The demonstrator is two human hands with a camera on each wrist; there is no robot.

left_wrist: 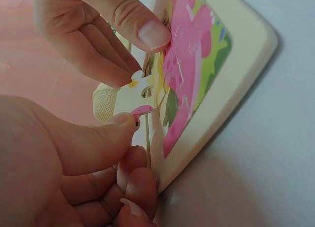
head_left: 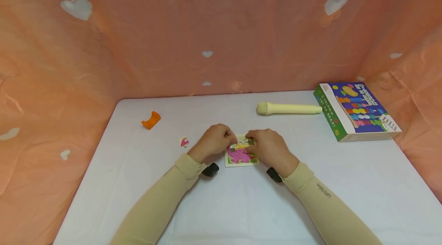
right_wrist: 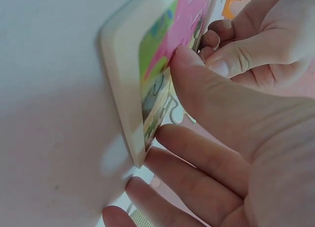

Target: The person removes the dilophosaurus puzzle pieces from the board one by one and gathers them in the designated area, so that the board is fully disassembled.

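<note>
A small jigsaw puzzle in a cream frame (head_left: 241, 165) lies on the white table, its picture mostly pink with green and yellow. My left hand (head_left: 215, 139) is at its left far side, pinching a small pink-edged puzzle piece (left_wrist: 143, 109) between thumb and fingers, tilted up at the picture's edge. My right hand (head_left: 271, 148) rests over the right side; its thumb (right_wrist: 189, 64) presses on the picture and its extended fingers touch the frame's far edge. The fit beneath the fingers is hidden. A loose pink-and-white puzzle piece (head_left: 184, 142) lies left of my left hand.
An orange curved block (head_left: 151, 120) lies at the far left. A cream microphone-shaped object (head_left: 290, 108) lies behind the puzzle, near a bead-set box (head_left: 359, 110) at the right. A peach curtain (head_left: 221, 34) with hearts borders the table's back.
</note>
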